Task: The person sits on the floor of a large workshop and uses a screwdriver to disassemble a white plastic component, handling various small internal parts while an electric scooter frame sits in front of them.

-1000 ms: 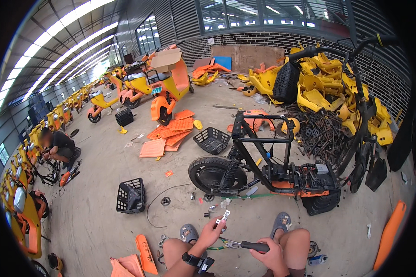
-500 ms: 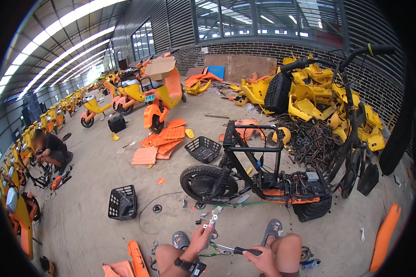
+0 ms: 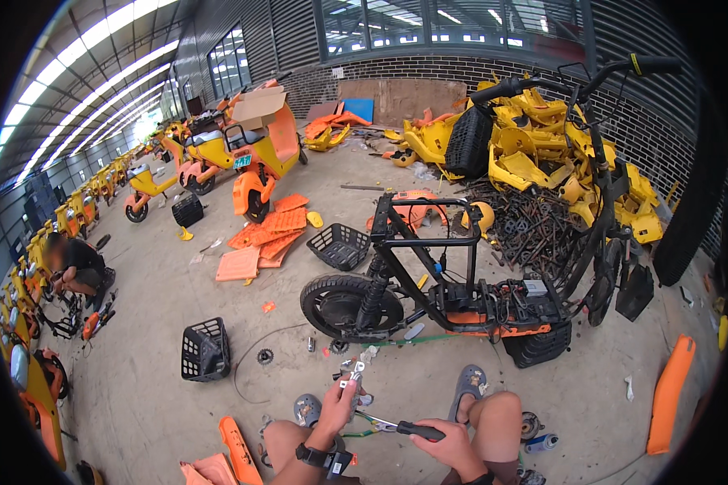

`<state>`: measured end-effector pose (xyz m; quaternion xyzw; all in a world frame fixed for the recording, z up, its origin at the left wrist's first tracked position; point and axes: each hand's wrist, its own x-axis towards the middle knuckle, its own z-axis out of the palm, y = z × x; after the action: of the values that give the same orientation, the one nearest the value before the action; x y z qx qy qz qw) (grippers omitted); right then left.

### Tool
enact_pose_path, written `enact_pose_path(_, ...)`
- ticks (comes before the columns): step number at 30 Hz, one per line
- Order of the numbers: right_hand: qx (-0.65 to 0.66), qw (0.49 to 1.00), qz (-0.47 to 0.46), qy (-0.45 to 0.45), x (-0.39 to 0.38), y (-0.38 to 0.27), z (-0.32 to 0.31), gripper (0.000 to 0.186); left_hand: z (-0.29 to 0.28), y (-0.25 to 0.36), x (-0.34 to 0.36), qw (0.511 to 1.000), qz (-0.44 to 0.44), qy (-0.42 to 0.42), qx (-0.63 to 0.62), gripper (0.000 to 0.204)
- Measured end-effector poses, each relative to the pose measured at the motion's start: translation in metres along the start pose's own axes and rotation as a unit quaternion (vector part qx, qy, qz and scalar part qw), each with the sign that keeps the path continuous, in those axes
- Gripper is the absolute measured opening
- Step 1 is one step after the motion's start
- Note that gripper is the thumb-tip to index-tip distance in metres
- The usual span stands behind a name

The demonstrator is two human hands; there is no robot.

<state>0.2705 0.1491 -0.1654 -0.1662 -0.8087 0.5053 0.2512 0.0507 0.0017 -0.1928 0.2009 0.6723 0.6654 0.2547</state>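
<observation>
My left hand (image 3: 336, 408) grips a small silver metal part (image 3: 356, 375), which looks like a bracket with holes and sticks up past my fingers. In my right hand (image 3: 453, 449) is a screwdriver (image 3: 420, 431) by its black handle. Its shaft points left, toward the metal part; whether the tip touches it I cannot tell. Green-handled pliers (image 3: 374, 423) lie on the floor just beneath the shaft. Ahead of my feet stands a stripped scooter frame (image 3: 437, 311), black, with its rear wheel (image 3: 352, 307) and wiring exposed.
Black baskets (image 3: 205, 349) and orange panels (image 3: 277, 225) lie on the floor to the left. Yellow body panels (image 3: 534, 137) and dark metal parts (image 3: 526, 230) are heaped by the wall. A spray can (image 3: 541, 443) lies beside my right leg. Another person (image 3: 79, 267) crouches far left.
The whole view has shifted, so the scene sits slightly further left and higher. Both hands keep their holds on the metal part and the screwdriver, with only slight movement.
</observation>
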Motion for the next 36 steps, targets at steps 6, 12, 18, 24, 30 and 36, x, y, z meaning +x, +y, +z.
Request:
enact_pose_path(6, 0.251, 0.950, 0.188, -0.011, -0.003, 0.021, 0.008, 0.026, 0.005, -0.007, -0.004, 0.997, 0.071, -0.003, 0.025, 0.041)
enact_pose_path(12, 0.226, 0.938, 0.261, -0.018, 0.001, 0.027, 0.002, 0.027, 0.003, -0.001, 0.001, 0.996, 0.035, 0.031, -0.081, 0.040)
enact_pose_path(18, 0.198, 0.974, 0.110, 0.030, 0.006, 0.022, -0.007, 0.040, 0.001, -0.003, 0.000, 0.990, -0.007, 0.053, -0.129, 0.039)
enact_pose_path(24, 0.180, 0.982, 0.057, 0.004, 0.003, 0.008, -0.008, 0.036, -0.006, 0.002, 0.001, 0.992, -0.002, 0.043, -0.115, 0.040)
enact_pose_path(30, 0.151, 0.987, 0.050, -0.007, 0.005, -0.002, -0.014, 0.033, -0.004, 0.004, 0.001, 0.990, -0.023, 0.052, -0.131, 0.038)
enact_pose_path(36, 0.127, 0.991, 0.050, 0.007, 0.003, -0.002, -0.014, 0.030, -0.001, 0.004, 0.001, 0.990, -0.014, 0.046, -0.136, 0.039)
